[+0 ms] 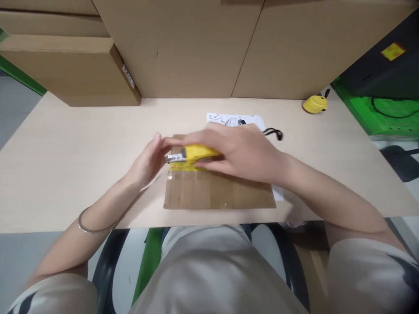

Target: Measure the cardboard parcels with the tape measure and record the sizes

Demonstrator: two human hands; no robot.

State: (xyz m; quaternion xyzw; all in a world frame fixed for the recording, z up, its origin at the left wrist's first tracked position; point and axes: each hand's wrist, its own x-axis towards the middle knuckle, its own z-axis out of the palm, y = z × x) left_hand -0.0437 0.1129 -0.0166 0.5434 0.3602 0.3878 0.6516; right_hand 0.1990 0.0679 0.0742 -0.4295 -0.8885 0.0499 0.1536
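A flat brown cardboard box (pixel 199 192) lies on the table in front of me, with a strip of yellow printed tape (pixel 177 166) and some shiny clear tape on its top. My right hand (pixel 238 150) is closed round a yellow box cutter (pixel 199 152), slightly blurred, whose silver end points left over the yellow strip. At the box's left edge is my left hand (pixel 149 159), its fingers loosely stretched and the fingertips near the silver end. Part of the box top is hidden under my right hand.
A printed sheet (pixel 232 119) lies behind the box, with a black cord loop (pixel 274 132) beside it. At the back right sits a yellow tape measure-like object (pixel 315 104). Large cartons (pixel 190 52) line the table's far edge, and another carton (pixel 72 74) stands at the left.
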